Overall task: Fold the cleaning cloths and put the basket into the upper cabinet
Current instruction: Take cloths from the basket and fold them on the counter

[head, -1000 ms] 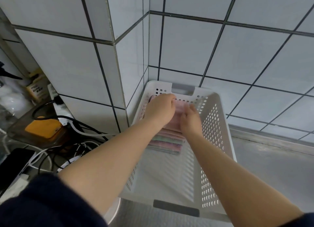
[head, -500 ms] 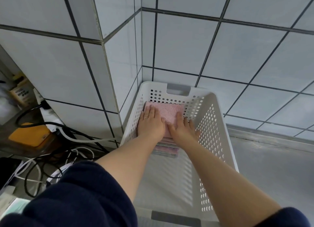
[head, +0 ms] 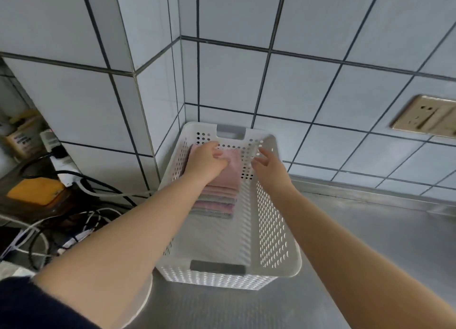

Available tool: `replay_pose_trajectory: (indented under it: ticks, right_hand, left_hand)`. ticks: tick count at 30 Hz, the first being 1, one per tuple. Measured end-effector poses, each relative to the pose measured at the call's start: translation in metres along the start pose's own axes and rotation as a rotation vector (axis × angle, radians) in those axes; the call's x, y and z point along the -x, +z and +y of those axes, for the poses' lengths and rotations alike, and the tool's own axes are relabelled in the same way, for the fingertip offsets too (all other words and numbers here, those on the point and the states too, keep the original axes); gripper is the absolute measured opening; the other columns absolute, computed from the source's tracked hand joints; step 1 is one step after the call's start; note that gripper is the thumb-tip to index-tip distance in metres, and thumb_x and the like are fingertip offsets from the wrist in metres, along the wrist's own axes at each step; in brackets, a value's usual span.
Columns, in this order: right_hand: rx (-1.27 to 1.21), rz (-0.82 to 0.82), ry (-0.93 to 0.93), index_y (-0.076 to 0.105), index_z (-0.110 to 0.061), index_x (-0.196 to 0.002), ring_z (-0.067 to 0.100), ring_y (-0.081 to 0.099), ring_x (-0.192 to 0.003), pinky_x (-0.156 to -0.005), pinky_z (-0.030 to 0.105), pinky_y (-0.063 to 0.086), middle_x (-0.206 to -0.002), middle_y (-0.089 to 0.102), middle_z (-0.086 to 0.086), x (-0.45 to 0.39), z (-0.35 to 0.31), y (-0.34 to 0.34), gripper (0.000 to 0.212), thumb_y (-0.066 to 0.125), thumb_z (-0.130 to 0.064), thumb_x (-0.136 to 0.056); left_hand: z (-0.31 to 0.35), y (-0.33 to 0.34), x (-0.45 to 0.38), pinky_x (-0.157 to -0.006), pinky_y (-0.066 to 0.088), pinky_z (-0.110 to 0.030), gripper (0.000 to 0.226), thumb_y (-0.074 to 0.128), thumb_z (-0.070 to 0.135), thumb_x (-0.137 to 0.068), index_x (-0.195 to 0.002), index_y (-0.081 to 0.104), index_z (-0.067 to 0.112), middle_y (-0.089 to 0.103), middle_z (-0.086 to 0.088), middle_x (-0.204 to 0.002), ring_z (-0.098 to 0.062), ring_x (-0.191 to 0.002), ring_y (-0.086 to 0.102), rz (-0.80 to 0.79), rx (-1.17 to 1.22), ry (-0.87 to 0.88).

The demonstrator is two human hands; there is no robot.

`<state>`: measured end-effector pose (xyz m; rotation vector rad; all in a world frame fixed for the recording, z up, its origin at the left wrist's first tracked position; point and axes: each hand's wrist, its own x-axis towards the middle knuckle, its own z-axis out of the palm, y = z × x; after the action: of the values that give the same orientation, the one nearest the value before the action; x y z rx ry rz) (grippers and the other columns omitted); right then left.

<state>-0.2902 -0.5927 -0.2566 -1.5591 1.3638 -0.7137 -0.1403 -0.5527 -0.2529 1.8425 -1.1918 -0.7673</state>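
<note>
A white perforated basket (head: 271, 230) stands on the steel counter, pushed into the tiled corner. A stack of folded cloths (head: 214, 203), pink and grey-green, lies at its far end against the left wall. The top pink cloth (head: 233, 172) is partly under my left hand (head: 206, 162), whose fingers are curled and pinch its surface. My right hand (head: 269, 166) hovers just right of the stack, close to the basket's right wall, with fingers apart and nothing in it. The near half of the basket floor is bare.
The steel counter (head: 370, 242) stretches to the right of the basket. A wall socket (head: 424, 117) sits on the tiles at the right. At the left lie tangled cables (head: 81, 193), an orange object (head: 37, 190) and a box (head: 21, 141).
Both hands lay flat on the top pink cloth. Now my right hand has lifted off to the right and my left fingers have curled on the cloth. The view has pulled back.
</note>
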Motion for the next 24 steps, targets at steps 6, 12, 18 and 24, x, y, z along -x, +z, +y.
replay_pose_trajectory:
  ticks: [6, 12, 18, 24]
  right_hand:
    - [-0.019, 0.018, -0.124, 0.045, -0.017, -0.136, 0.008, 0.054, -0.105, -0.087, 0.023, 0.044, -0.119, 0.056, -0.003, 0.058, -0.014, -0.043, 0.045, 0.055, -0.011, -0.092]
    - [-0.093, 0.14, -0.076, 0.052, -0.022, -0.127, 0.01, 0.057, -0.109, -0.095, 0.03, 0.046, -0.123, 0.06, -0.003, 0.124, 0.005, -0.067, 0.037, 0.055, -0.012, -0.092]
    - [-0.096, 0.387, 0.034, 0.051, -0.023, -0.129, 0.01, 0.056, -0.113, -0.097, 0.029, 0.046, -0.121, 0.058, -0.006, 0.218, 0.028, -0.061, 0.038, 0.056, -0.014, -0.092]
    - [-0.188, 0.668, 0.19, 0.052, -0.02, -0.128, 0.013, 0.056, -0.112, -0.098, 0.034, 0.047, -0.123, 0.058, 0.0, 0.325, 0.043, -0.019, 0.036, 0.056, -0.013, -0.093]
  left_hand:
    - [0.032, -0.002, 0.069, -0.09, 0.043, -0.03, 0.047, 0.06, 0.027, -0.089, -0.134, 0.048, 0.023, 0.057, 0.008, -0.117, -0.011, -0.105, 0.054, -0.111, 0.206, 0.03]
    - [0.044, 0.005, 0.116, -0.095, 0.047, -0.034, 0.042, 0.064, 0.026, -0.087, -0.127, 0.055, 0.025, 0.058, 0.011, -0.105, -0.013, -0.107, 0.056, -0.24, 0.319, 0.08]
    - [0.042, -0.005, 0.157, -0.086, 0.049, -0.024, 0.027, 0.062, 0.011, -0.088, -0.112, 0.059, 0.022, 0.064, 0.002, -0.109, -0.011, -0.102, 0.061, -0.514, 0.395, 0.203]
    - [0.022, -0.002, 0.217, -0.066, 0.047, -0.005, 0.028, 0.064, 0.003, -0.086, -0.112, 0.059, 0.01, 0.062, 0.0, -0.1, -0.005, -0.087, 0.059, -0.815, 0.413, 0.288]
